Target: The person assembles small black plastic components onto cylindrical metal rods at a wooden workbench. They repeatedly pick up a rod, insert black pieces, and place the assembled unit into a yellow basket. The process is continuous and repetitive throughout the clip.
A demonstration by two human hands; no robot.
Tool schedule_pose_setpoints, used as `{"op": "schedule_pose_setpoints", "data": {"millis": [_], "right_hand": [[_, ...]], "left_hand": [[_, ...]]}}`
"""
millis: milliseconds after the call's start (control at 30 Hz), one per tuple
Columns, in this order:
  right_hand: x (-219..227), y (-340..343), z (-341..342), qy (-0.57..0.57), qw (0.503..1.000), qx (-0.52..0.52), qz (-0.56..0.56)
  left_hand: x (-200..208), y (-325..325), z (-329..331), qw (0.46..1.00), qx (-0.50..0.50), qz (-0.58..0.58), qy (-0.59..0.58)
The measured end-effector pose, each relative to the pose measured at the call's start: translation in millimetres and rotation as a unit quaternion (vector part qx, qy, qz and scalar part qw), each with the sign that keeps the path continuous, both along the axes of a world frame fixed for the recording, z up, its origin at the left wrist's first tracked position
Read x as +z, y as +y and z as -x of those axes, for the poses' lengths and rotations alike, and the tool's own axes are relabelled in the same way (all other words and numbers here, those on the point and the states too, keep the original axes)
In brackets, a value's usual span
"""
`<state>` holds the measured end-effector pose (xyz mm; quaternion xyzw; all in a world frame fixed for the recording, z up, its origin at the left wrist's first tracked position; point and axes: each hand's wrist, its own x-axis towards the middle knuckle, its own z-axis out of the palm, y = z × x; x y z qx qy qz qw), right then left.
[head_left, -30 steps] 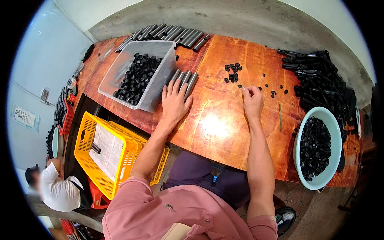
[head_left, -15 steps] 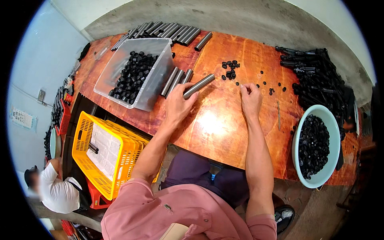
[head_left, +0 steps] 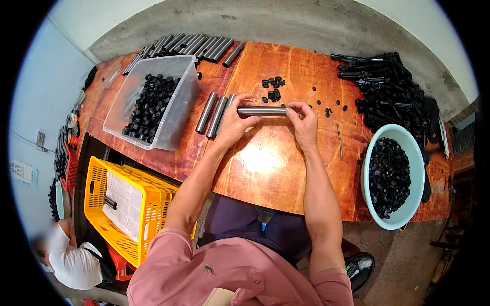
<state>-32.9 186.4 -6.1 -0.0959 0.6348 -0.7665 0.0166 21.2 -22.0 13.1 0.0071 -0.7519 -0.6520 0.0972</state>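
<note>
Both hands (head_left: 265, 120) hold a metal tube (head_left: 262, 110) over the orange wooden table (head_left: 265, 168).

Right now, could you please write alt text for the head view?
Both hands, left hand and right hand, hold a grey metal tube level over a wooden table, between a clear bin and a pale basin of small black caps.
</note>
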Motion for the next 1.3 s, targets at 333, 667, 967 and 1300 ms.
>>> {"op": "schedule_pose_setpoints", "data": {"millis": [333,667,967,1300], "right_hand": [[4,-4,-9,0.183,0.970,-0.035,-0.157],[20,-23,-33,0.336,0.896,-0.015,-0.291],[16,-24,-33,0.316,0.901,0.019,-0.297],[10,-21,-24,0.178,0.948,-0.088,-0.249]], "left_hand": [[-11,4,9,0.890,0.015,-0.452,-0.061],[-15,31,46,0.822,-0.017,-0.568,-0.031],[-19,33,47,0.849,-0.068,-0.523,-0.023],[-12,26,47,0.819,-0.065,-0.568,-0.061]]}}
